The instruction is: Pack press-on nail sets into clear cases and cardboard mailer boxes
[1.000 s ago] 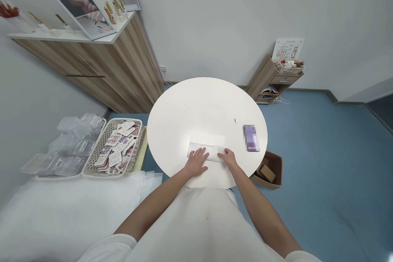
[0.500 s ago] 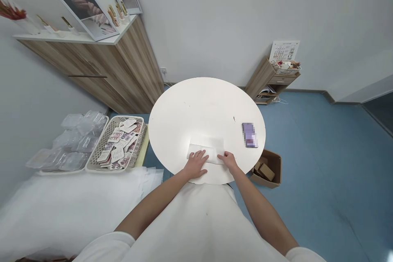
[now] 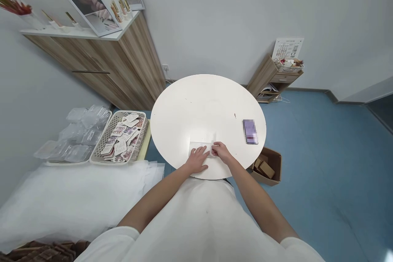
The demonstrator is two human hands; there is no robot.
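Observation:
A thin white sheet (image 3: 198,136), partly folded, lies near the front edge of the round white table (image 3: 208,98); whether it is paper or a soft wrap I cannot tell. My left hand (image 3: 197,160) rests flat on its lower part with the fingers spread. At the sheet's right side, my right hand (image 3: 221,152) has its fingers closed on the edge, which is turned inward. The fingers hide part of the fold.
A phone (image 3: 250,132) lies on the table's right side. Below that side stands a cardboard box (image 3: 278,166) with small boxes inside. To the left are a basket (image 3: 141,141) of printed cards, clear plastic boxes (image 3: 78,152) and white sheeting (image 3: 76,196). A wooden cabinet (image 3: 132,59) stands behind.
My right hand has moved left, bringing the sheet's right side inward, so the sheet looks narrower. My left hand still presses on it. The camera view has shifted slightly.

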